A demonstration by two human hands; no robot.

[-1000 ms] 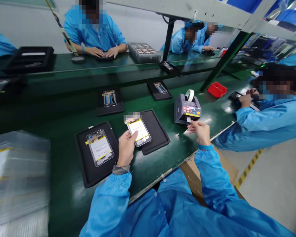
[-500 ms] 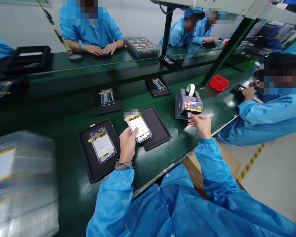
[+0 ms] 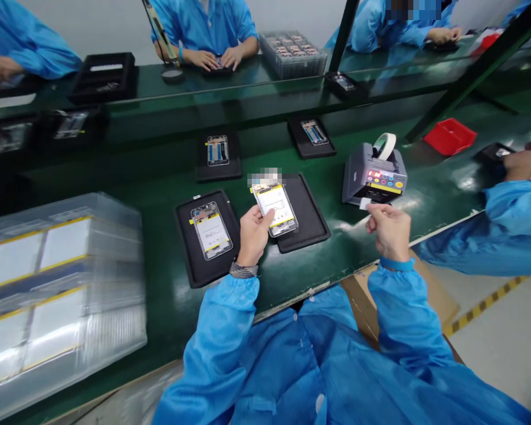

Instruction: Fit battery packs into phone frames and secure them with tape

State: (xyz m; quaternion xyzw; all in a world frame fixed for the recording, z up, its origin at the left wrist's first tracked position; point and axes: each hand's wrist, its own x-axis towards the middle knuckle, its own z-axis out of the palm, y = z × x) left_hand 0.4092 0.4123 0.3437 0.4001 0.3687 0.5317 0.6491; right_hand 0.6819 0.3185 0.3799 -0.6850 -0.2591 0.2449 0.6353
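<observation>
My left hand grips the lower left edge of an opened phone with a white battery, its thumb on the battery. The phone is tilted above a black tray and overlaps its left side. My right hand pinches a small white piece of tape between thumb and finger, just in front of the grey tape dispenser. A roll of white tape stands in the dispenser's top. Left of my left hand, another opened phone lies in a second black tray.
Clear plastic trays of batteries are stacked at the left. Behind are two black trays with phones. A red bin and a slanted green post stand at the right. Co-workers sit opposite and at the right.
My right hand has pulled back from the dispenser's front with the white tape piece. The left hand still holds the phone. The whole view has shifted, showing more of the left side.
</observation>
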